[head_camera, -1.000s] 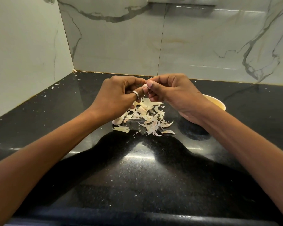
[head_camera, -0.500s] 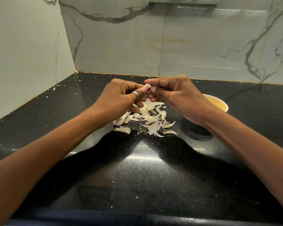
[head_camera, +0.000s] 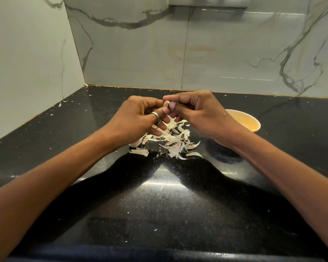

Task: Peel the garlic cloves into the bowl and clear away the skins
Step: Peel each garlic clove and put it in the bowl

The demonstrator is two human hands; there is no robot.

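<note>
A small garlic clove (head_camera: 166, 104) is pinched between the fingertips of both hands above the counter. My left hand (head_camera: 138, 118), with a ring on one finger, grips it from the left. My right hand (head_camera: 199, 114) pinches it from the right with thumb and forefinger. Directly below the hands lies a heap of pale garlic skins (head_camera: 169, 140) with a few unpeeled cloves (head_camera: 136, 143) mixed in at its left edge. A pale yellow bowl (head_camera: 248, 121) stands to the right, partly hidden behind my right wrist; its contents are not visible.
The black speckled counter (head_camera: 159, 205) runs to marble-patterned walls (head_camera: 140, 53) at the back and left, forming a corner. Tiny skin flakes (head_camera: 61, 104) lie scattered along the back and left edges. A switch plate (head_camera: 208, 1) sits high on the back wall.
Both hands have stayed over the skin heap, shifting slightly as the fingers work at the clove. The right thumb and forefinger have moved a little over its top.
</note>
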